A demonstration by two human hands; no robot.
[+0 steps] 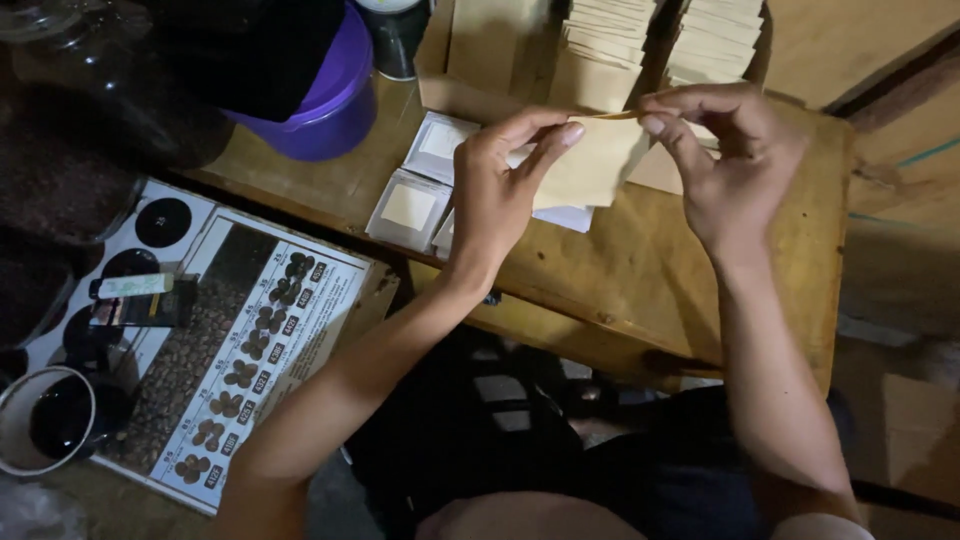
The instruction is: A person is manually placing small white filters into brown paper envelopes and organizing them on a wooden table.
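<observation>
Both hands are raised just above a small wooden table (640, 270), working one flat tan paper pouch (590, 165) between them. The left hand (495, 195) pinches the pouch's left side between thumb and fingers, and the right hand (735, 160) grips its upper right edge with thumb and forefinger closed on the paper, so the pouch hangs between the two hands over the middle of the tabletop. Beneath it, to the left on the table, lie several small white packets (420, 190) with pale square windows, overlapping one another. At the far edge stand rows of stacked tan pouches (660, 40) packed upright in a cardboard box (450, 90). A purple bowl (325, 105) sits at the far left of the table. Lower on the left lies a printed chart (250, 350) showing coffee beans in graded shades, with a dark cup (45, 420) near its bottom corner.
</observation>
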